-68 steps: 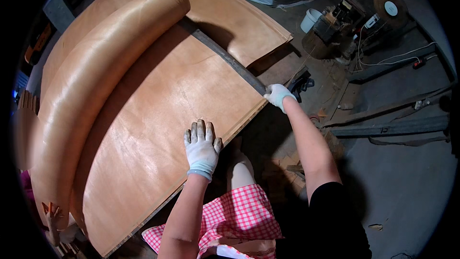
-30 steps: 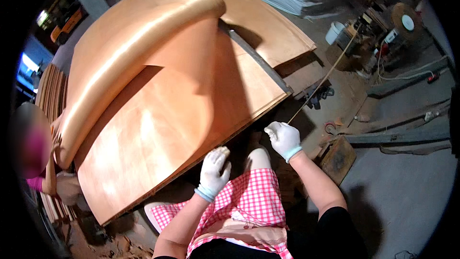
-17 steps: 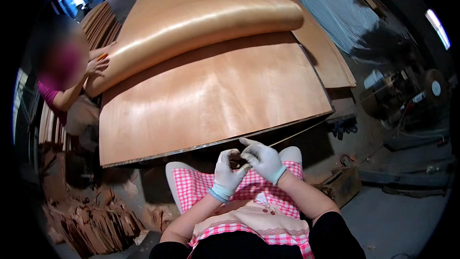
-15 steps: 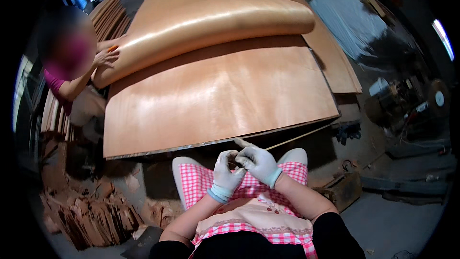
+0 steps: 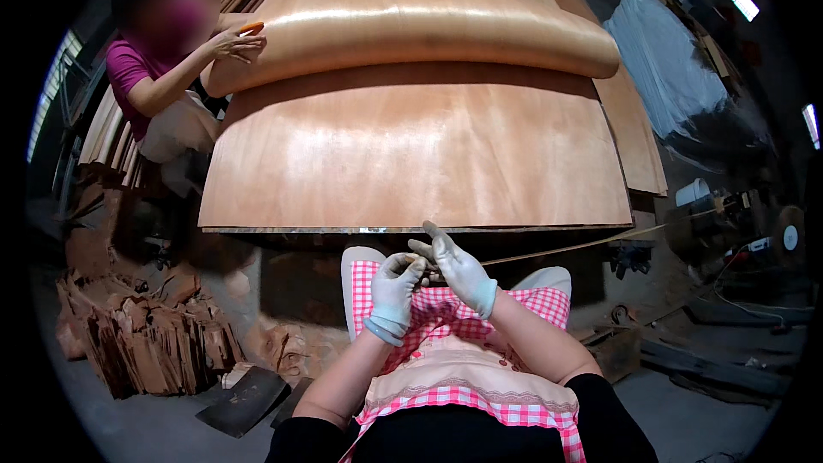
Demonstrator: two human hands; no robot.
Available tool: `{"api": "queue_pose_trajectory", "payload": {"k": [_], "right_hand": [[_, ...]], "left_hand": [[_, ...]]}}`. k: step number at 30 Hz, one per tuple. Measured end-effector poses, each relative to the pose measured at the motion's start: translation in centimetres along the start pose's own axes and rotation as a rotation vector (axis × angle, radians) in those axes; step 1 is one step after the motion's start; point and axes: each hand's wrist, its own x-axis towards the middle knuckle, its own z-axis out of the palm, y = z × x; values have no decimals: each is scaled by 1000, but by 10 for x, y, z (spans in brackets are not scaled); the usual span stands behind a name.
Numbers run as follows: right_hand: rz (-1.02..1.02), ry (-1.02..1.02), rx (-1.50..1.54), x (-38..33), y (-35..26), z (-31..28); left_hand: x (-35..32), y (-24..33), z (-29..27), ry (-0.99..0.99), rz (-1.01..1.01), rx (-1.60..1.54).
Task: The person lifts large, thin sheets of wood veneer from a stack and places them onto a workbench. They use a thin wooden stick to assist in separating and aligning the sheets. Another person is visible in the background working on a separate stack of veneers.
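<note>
My left hand (image 5: 394, 290) and my right hand (image 5: 456, 267), both in pale gloves, meet over my lap on a pink checked apron (image 5: 446, 330). Their fingertips pinch the near end of a thin pale strand (image 5: 583, 246), which runs off to the right under the table edge. My right forefinger sticks up. Just beyond my hands lies a large flat veneer sheet (image 5: 411, 154). A second sheet (image 5: 411, 30) is curled over into a long roll at its far side. A co-worker's hand (image 5: 230, 41) rests on the roll's left end and holds a small orange thing.
A heap of brown veneer scraps (image 5: 146, 334) lies on the floor at lower left. Stacked sheets (image 5: 107, 133) stand behind the co-worker. At the right are a white bucket (image 5: 691, 193), machinery with a reel (image 5: 759, 240) and a pale covered pile (image 5: 664, 60).
My hands left the sheet's near edge and came together over my lap with the strand. My view swung left, bringing the co-worker into sight at the roll.
</note>
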Motion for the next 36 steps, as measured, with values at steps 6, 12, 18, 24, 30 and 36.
{"api": "queue_pose_trajectory", "payload": {"k": [6,12,18,24,30,36], "right_hand": [[-54,192,-75,-9,-4,-15],[-209,339,-1101,-28,-60,-98],[169,136,-1213,-18,-72,-118],[102,289,-1233,-26,-53,-162],[194,327,-1071,-34,-28,-220],[231,390,-1162,-37,-29,-272]], "left_hand": [[15,-13,-6,88,21,-297],[28,-20,-3,240,74,-248],[46,-15,-11,257,131,-248],[68,20,-58,522,308,-155],[101,81,-196,773,582,-33],[133,147,-327,1130,627,305]]}}
